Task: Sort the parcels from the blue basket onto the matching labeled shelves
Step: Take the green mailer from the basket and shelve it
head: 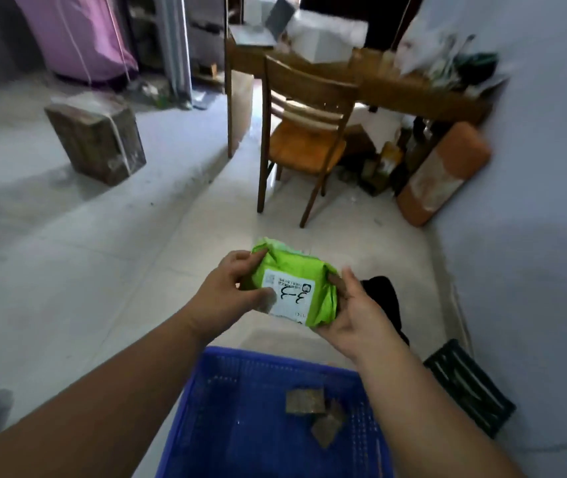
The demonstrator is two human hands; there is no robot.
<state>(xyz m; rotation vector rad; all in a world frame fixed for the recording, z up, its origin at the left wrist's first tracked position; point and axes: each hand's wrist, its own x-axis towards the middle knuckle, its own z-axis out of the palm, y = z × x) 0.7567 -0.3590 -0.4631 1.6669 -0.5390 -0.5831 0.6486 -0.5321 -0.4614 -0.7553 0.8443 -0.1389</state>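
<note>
A green plastic parcel (292, 282) with a white label bearing handwritten marks is held above the floor, in front of the blue basket (227, 408). My left hand (227, 291) grips its left end, thumb on the label. My right hand (354, 305) holds its right end from below. Inside the basket lie two small brown cardboard parcels (304, 401), the lower one (328, 427) tilted. No labeled shelves are in view.
A wooden chair (304, 132) and a cluttered wooden table (413, 88) stand ahead. A taped brown box (97, 139) sits on the floor at left. An orange roll (440, 174) leans on the right wall. A black crate (468, 384) and black cloth (384, 294) lie at right.
</note>
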